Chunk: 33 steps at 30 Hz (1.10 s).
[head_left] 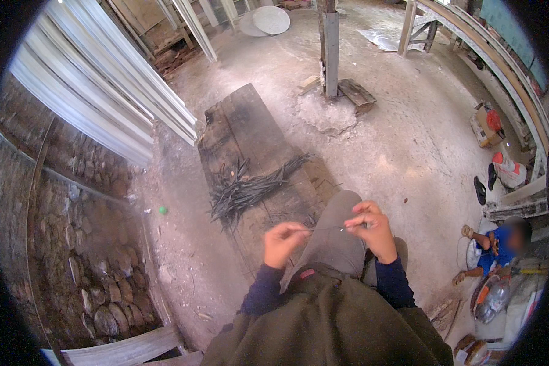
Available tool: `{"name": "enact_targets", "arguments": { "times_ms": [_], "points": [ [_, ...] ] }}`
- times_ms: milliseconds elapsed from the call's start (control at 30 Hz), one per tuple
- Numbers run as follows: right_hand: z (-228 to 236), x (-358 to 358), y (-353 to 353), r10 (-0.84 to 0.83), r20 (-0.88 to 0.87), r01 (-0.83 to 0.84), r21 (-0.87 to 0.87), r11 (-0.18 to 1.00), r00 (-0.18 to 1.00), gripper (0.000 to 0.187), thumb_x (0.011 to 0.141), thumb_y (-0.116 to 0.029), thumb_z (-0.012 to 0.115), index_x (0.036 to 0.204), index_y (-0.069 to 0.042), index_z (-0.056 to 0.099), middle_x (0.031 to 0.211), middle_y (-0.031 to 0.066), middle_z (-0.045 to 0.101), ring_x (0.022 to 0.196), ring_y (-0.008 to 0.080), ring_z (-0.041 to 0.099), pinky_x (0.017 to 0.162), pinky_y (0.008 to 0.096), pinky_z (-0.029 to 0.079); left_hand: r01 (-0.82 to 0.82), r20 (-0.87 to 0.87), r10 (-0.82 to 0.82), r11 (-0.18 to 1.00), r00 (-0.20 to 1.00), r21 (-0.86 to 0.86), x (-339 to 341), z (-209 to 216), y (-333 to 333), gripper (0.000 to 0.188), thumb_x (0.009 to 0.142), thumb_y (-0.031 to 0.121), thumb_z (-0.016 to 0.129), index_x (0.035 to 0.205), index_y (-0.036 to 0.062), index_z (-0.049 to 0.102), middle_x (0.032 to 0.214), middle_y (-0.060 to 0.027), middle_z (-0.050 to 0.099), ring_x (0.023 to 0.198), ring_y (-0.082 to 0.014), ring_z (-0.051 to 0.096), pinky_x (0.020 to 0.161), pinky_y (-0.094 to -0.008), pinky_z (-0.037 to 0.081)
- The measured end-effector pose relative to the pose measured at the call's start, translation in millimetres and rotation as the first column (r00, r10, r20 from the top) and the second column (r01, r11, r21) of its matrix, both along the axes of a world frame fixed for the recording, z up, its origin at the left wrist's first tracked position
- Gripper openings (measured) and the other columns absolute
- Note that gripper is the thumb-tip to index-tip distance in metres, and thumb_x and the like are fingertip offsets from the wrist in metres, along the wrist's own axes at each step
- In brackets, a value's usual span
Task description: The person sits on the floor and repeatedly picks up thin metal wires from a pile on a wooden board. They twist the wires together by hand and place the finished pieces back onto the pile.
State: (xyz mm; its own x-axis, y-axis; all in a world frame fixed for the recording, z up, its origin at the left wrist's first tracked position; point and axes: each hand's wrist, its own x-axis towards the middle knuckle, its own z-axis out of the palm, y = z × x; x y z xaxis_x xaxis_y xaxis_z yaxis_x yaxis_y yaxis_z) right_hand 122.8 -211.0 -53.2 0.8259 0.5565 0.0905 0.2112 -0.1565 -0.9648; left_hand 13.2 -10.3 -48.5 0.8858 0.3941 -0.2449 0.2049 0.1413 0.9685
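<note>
My left hand and my right hand are raised over my lap, a short way apart. A thin dark strand stretches between them, pinched in the fingertips of each hand. It is too fine to tell what it is made of. Ahead and to the left, a loose heap of thin dark strips lies across a worn wooden board. Neither hand touches the heap. My grey-trousered knee is under the strand, next to the board.
Long pale sheets lean at the left by a stone wall. A small green ball lies on the floor. Ahead stands a post with a wood block at its foot. On the right are a person in blue, black sandals and a carton.
</note>
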Motion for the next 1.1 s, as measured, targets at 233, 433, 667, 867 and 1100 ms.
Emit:
{"name": "enact_targets", "arguments": {
  "times_ms": [233, 433, 667, 867, 1100],
  "points": [
    [36.8, -43.6, 37.5, 0.636, -0.107, -0.608, 0.207, 0.766, 0.764, 0.016, 0.068, -0.014, 0.068, 0.083, -0.008, 0.066, 0.107, 0.0077, 0.05, 0.106, 0.0207, 0.044, 0.092, 0.0333, 0.03, -0.329, 0.054, 0.331, 0.944, 0.942, -0.031, 9.6, -21.6, 28.1, 0.004, 0.07, 0.0, 0.062, 0.074, 0.0006, 0.06, 0.074, -0.004, 0.06, 0.065, -0.0096, 0.054, 0.06, -0.0219, 0.043],
    [35.3, -27.4, 26.1, 0.44, 0.146, -0.45, 0.037, 0.893, 0.886, 0.011, 0.065, -0.011, 0.07, 0.069, -0.01, 0.061, 0.079, 0.0019, 0.058, 0.089, 0.0172, 0.054, 0.097, 0.0427, 0.022, -0.114, 0.211, 0.073, 0.975, 0.975, 0.192, 0.7, -13.6, -0.1, 0.005, 0.072, -0.001, 0.057, 0.074, 0.0011, 0.061, 0.079, -0.0046, 0.061, 0.078, -0.0124, 0.055, 0.07, -0.0251, 0.042],
    [-11.3, -1.0, 20.2, -0.36, 0.047, 0.359, 0.025, 0.933, 0.932, 0.014, 0.066, -0.004, 0.067, 0.07, -0.004, 0.053, 0.071, 0.0014, 0.053, 0.063, 0.0127, 0.048, 0.074, 0.0276, 0.038, 0.432, 0.401, -0.489, 0.873, 0.775, 0.227, -9.5, -11.0, -58.7, 0.009, 0.079, 0.007, 0.051, 0.08, 0.0007, 0.057, 0.086, -0.0059, 0.058, 0.084, -0.0123, 0.053, 0.068, -0.0243, 0.042],
    [-13.4, 0.9, 29.5, -0.434, 0.007, 0.431, 0.108, 0.896, 0.901, 0.021, 0.071, -0.006, 0.063, 0.091, -0.003, 0.057, 0.076, 0.001, 0.049, 0.07, 0.0116, 0.046, 0.07, 0.0239, 0.038, 0.65, 0.344, -0.673, 0.734, 0.655, 0.198, -17.1, -29.3, -65.3, 0.008, 0.081, 0.01, 0.052, 0.077, 0.0033, 0.052, 0.077, -0.0023, 0.051, 0.071, -0.0065, 0.049, 0.058, -0.0215, 0.04],
    [-5.6, 6.6, 9.8, -0.104, 0.095, 0.108, -0.039, 0.993, 0.99, 0.011, 0.068, -0.009, 0.066, 0.079, -0.008, 0.065, 0.08, 0.0024, 0.052, 0.079, 0.0146, 0.049, 0.075, 0.0246, 0.038, 0.283, -0.007, -0.29, 0.938, 0.957, -0.198, -17.1, 7.6, -23.1, 0.007, 0.077, 0.009, 0.059, 0.081, 0.0031, 0.057, 0.076, 0.0015, 0.056, 0.058, -0.0024, 0.045, 0.048, -0.0172, 0.035]
  ]
}}
